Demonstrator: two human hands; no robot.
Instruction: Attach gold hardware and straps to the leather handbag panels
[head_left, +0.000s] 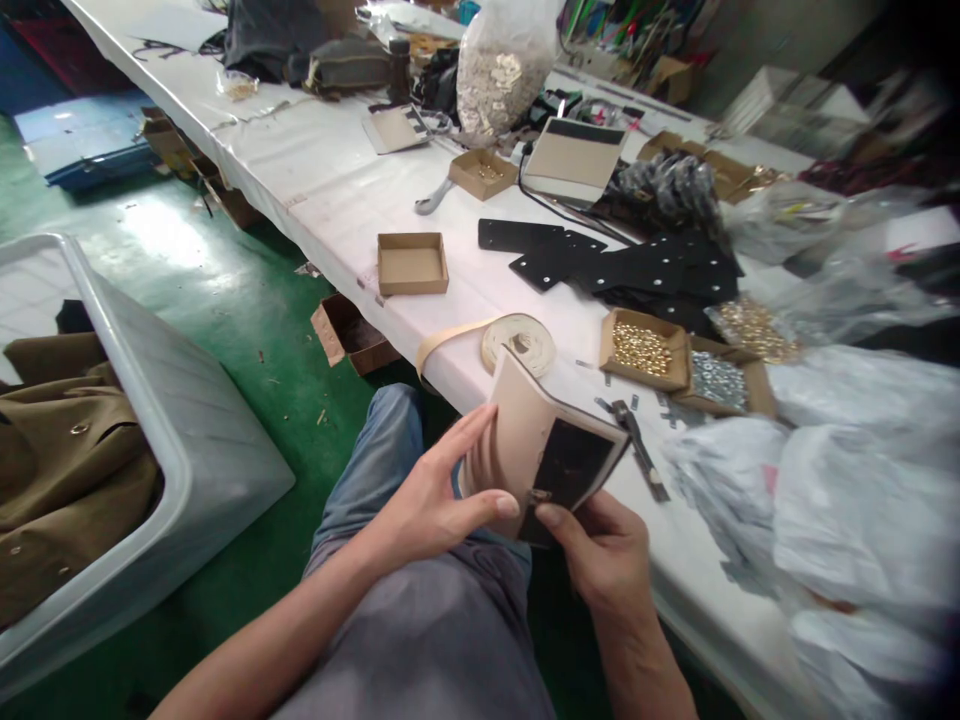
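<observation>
Above my lap I hold a folded beige panel (pixel 517 425) with a black patch and a small metal fitting on it. My left hand (pixel 454 490) grips its left side, with the fingers behind and the thumb across the front. At the lower right corner, my right hand (pixel 604 545) pinches the panel, its thumb close to the fitting. Just beyond the panel, a roll of cream tape (pixel 529 340) lies on the white table (pixel 330 200), one end hanging over the edge. A dark narrow tool (pixel 641 450) rests right of the panel among small metal plates.
Cardboard trays hold gold fittings (pixel 641 350) and silver fittings (pixel 718 380). Black punched strips (pixel 622 265) lie behind them. An empty cardboard tray (pixel 412 265) sits near the edge. White plastic bags (pixel 862 510) crowd the right. A grey bin (pixel 225 480) with brown fabric stands left.
</observation>
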